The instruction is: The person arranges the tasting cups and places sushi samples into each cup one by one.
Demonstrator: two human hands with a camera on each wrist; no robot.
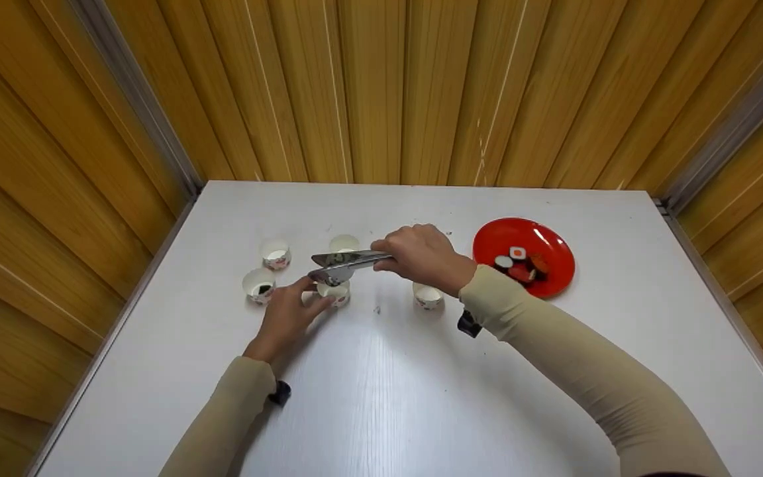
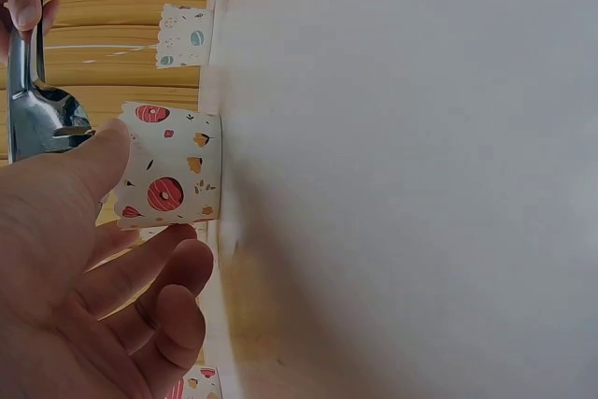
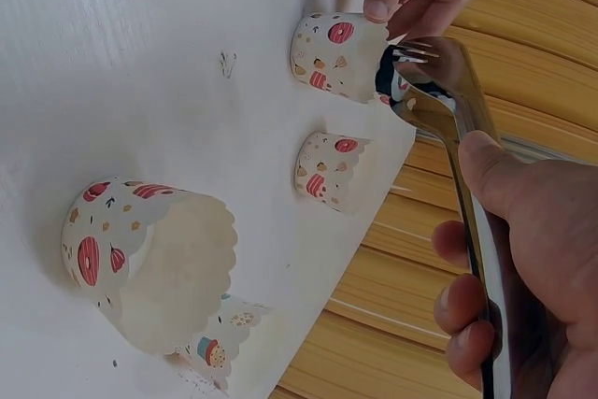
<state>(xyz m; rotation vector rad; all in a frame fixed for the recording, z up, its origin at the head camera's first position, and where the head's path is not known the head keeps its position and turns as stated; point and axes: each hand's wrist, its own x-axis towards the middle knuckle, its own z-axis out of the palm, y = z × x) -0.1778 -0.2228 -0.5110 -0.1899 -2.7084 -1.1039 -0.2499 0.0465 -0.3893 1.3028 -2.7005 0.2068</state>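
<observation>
My left hand (image 1: 287,320) steadies a paper baking cup (image 2: 168,165) printed with doughnuts, its thumb and fingers on either side of the wall. The cup stands upright on the white table. From the right, my right hand (image 1: 421,257) grips metal tongs (image 3: 467,165), whose tips are over that cup's mouth. Between the tips shows a small dark and white piece (image 3: 385,77); its kind is hard to make out. Behind the tongs stands another paper cup (image 1: 344,243).
Two paper cups stand at left, one (image 1: 259,286) with a dark piece inside and one (image 1: 276,255) behind it. Another cup (image 1: 428,297) is below my right wrist. A red plate (image 1: 557,255) at right bears several small sushi-like pieces. Wood-patterned panels (image 1: 381,93) rise behind the table.
</observation>
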